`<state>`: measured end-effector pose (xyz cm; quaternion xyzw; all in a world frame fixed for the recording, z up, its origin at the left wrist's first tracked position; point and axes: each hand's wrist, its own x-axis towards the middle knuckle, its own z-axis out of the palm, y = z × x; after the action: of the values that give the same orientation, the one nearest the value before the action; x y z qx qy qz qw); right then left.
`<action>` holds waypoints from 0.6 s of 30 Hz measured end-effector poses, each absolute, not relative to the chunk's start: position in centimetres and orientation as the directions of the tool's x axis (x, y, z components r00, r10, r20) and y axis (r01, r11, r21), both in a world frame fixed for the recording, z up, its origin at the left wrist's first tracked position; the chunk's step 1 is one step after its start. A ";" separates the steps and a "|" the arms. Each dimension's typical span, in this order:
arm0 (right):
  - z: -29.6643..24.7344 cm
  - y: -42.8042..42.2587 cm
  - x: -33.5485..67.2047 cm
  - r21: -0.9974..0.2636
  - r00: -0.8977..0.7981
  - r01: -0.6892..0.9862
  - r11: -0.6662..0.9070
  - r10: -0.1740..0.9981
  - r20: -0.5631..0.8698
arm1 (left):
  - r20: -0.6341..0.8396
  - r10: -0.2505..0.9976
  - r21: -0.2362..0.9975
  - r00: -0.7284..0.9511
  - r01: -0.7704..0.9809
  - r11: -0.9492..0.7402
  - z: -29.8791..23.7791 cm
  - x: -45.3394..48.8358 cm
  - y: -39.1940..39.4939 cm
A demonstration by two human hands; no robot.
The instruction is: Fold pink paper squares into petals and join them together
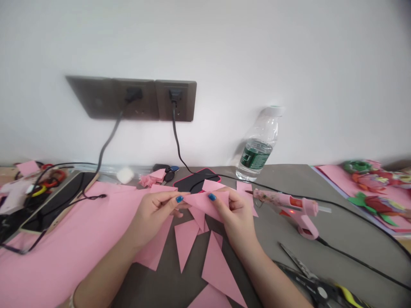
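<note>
Between my two hands is a small folded piece of pink paper (202, 203), held up over the grey table. My left hand (160, 209) pinches its left corner between thumb and fingertips. With the thumb pressed on its face, my right hand (236, 214) grips the right side; the fingers behind the paper are partly hidden. Below lie several cut pink paper pieces (220, 265), some pointed and overlapping. A large pink sheet (80, 252) spreads under my left forearm. Just right of my right hand rests a pink glue gun (289, 205), with a small red light showing.
A water bottle (257, 149) leans against the wall. Scissors (311, 278) lie open at front right. Behind my hands is a dark phone (195, 182); another phone (54, 201) sits left. Black cords run from the wall sockets (175, 102). Paper flowers (379, 201) lie far right.
</note>
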<state>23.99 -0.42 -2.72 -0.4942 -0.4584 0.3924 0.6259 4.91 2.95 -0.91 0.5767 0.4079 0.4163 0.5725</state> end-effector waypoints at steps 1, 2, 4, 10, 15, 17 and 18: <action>-2.7 -0.4 23.9 -0.978 0.280 -0.032 0.207 0.941 0.190 | 0.018 0.951 1.000 0.309 0.003 -0.020 -0.8 4.7 3.1; -2.7 -0.4 23.9 -0.978 0.294 -0.027 0.208 0.937 0.192 | 0.019 0.959 1.000 0.283 0.007 -0.022 -0.8 4.5 3.3; -2.6 -0.4 23.9 -0.977 0.333 -0.023 0.210 0.924 0.190 | 0.015 0.982 1.000 0.188 -0.008 -0.013 -0.9 4.1 3.8; -2.8 -0.4 23.9 -0.976 0.350 -0.034 0.214 0.918 0.189 | -0.024 0.995 0.988 0.096 -0.151 0.039 -1.4 4.3 3.7; -2.6 -0.6 23.6 -0.968 0.333 0.025 0.249 0.911 0.243 | 0.025 0.981 0.992 0.191 -0.126 0.000 -1.4 5.7 2.4; -2.6 -0.6 23.6 -0.956 0.314 0.071 0.283 0.904 0.291 | 0.057 0.978 0.994 0.200 -0.103 -0.037 -1.4 5.8 2.3; -2.6 -0.6 23.6 -0.950 0.309 0.090 0.298 0.898 0.312 | 0.077 0.976 0.994 0.205 -0.096 -0.058 -1.4 5.8 2.3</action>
<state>23.56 -0.65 -2.60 -0.4999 -0.4945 0.3176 0.6362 5.76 2.27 -1.42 0.5435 0.4046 0.4836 0.5541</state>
